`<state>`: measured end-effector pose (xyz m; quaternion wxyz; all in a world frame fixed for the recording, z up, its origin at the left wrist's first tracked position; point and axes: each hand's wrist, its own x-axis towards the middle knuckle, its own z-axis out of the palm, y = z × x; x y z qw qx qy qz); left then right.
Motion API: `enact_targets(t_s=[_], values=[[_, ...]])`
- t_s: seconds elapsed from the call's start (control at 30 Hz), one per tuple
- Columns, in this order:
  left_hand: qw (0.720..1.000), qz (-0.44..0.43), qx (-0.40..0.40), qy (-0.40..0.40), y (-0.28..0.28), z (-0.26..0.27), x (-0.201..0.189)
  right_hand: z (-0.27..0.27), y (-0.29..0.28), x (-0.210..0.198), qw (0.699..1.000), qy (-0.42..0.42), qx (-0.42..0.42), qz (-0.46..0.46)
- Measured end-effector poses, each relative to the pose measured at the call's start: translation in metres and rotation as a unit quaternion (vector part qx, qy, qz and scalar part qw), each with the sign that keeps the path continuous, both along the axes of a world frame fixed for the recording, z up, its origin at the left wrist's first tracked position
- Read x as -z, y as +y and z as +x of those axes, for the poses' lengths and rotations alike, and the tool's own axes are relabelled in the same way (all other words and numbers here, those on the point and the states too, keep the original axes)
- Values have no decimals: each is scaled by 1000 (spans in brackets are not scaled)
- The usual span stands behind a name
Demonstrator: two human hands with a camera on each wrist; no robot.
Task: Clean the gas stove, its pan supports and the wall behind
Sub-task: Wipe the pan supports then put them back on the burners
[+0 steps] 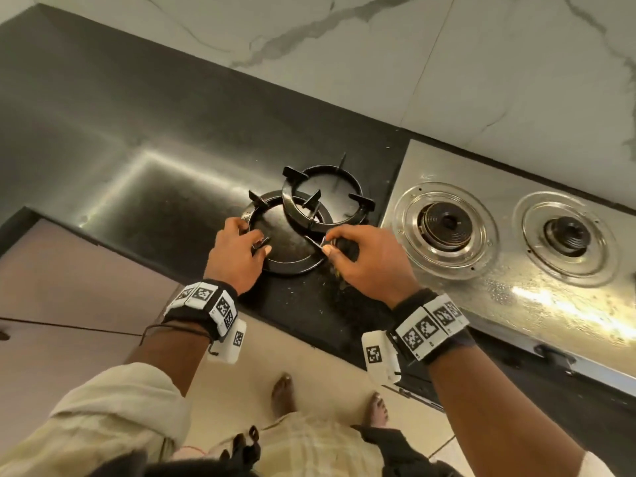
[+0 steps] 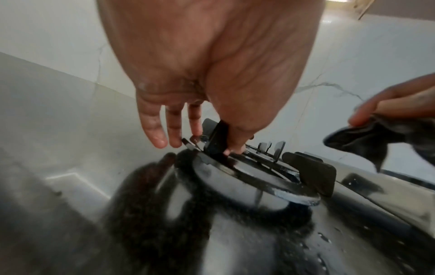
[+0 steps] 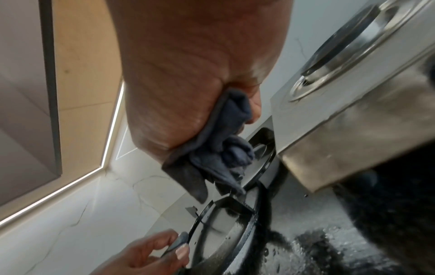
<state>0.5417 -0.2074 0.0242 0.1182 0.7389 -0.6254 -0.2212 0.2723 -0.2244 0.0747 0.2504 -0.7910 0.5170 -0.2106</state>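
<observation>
Two black ring-shaped pan supports lie overlapping on the dark counter left of the stove: a near one [image 1: 289,266] and a far one [image 1: 327,194] resting partly on it. My left hand [image 1: 237,251] pinches a prong of the near support [image 2: 217,137] between thumb and fingers. My right hand [image 1: 361,256] grips a crumpled dark grey cloth [image 3: 221,148] and holds it against the near support's right prong [image 3: 233,202]. The steel gas stove [image 1: 509,287] shows two bare burners [image 1: 445,223] [image 1: 568,235]. The marble wall [image 1: 378,63] rises behind.
The dark counter [image 1: 120,149] stretches left with a glossy bare patch. Crumbs and wet specks lie on the counter near its front edge [image 1: 309,304]. Water droplets and grime dot the stove top. My bare feet stand on the tiled floor below.
</observation>
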Motion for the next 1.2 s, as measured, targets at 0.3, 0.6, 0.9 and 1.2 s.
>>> enact_targets(t_s=[0.3,0.6,0.9,1.2], values=[[992,-113,45,41,-4,19,-14,22,-69,1,968,243,4,70],[984,-134,115,-12,-9,32,-26,69,-103,16,973,149,90,152],[984,-149,78,-56,-11,16,-33,76,-128,24,960,139,136,199],[987,-120,80,-72,-20,1,-18,72,-132,16,956,148,138,212]])
